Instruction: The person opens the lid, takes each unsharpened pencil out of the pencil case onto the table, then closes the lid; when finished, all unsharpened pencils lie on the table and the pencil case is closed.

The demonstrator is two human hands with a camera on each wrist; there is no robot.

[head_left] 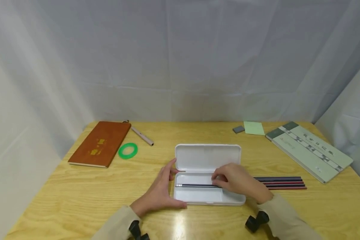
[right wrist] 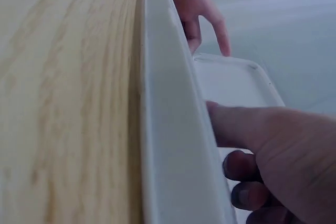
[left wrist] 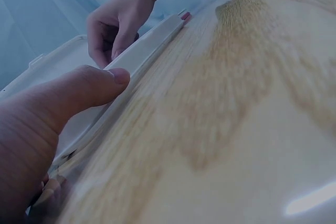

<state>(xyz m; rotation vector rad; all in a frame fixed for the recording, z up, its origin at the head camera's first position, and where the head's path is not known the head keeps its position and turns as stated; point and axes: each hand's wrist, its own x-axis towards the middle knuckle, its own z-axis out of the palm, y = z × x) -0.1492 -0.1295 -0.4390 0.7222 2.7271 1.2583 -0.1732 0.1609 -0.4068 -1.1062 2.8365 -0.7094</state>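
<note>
Head view: left hand [head_left: 159, 193] steadies the open white plastic pencil case [head_left: 208, 173] on the wooden surface [head_left: 78, 200]; right hand [head_left: 237, 181] pinches a dark pencil [head_left: 195, 185] into its tray. Four pencils [head_left: 283, 183] wait outside, beside it.

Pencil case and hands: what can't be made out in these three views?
- Head view: the right hand covers the right end of the dark pencil in the white pencil case, so its grip is unclear.
- Right wrist view: the case wall hides the case's inside.
- Left wrist view: the left hand's fingers are cut off; only the thumb shows.
- Head view: print on the brown notebook is too small.
</note>
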